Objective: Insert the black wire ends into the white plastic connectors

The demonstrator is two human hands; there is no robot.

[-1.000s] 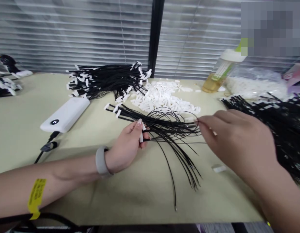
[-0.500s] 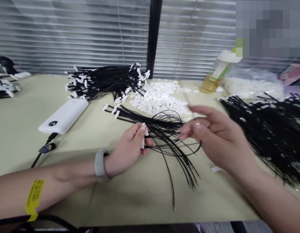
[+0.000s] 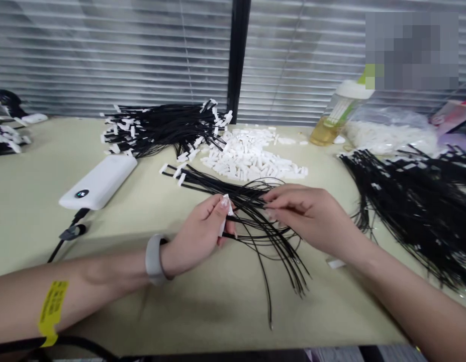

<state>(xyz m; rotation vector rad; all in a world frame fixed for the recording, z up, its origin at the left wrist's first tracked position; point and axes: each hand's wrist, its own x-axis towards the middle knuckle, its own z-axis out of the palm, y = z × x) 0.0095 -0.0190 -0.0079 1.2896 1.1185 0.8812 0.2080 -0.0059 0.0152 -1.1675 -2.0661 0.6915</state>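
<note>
My left hand [image 3: 206, 221] is closed around white plastic connectors [image 3: 227, 202] with black wires running out of them to the right. Its thumb presses on the upper connector. At the loose bundle of black wires [image 3: 274, 226], my right hand [image 3: 300, 208] has its thumb and fingertips drawn together. Whether a wire sits in that pinch is too small to tell. Several wire ends fan out toward the table's front, with small bare tips. White connectors [image 3: 182, 178] cap the bundle's far left ends.
Loose white connectors [image 3: 251, 156] lie piled behind the bundle. Finished-looking wires [image 3: 157, 125] are stacked at the back, and more black wires [image 3: 413, 211] spread at the right. A white power bank [image 3: 100, 181] is at left, a bottle [image 3: 334, 113] and plastic bag [image 3: 393, 130] at back right.
My right hand has moved left and down to the wires, and its fingers have come together. My left hand has barely moved and keeps its hold on the connectors.
</note>
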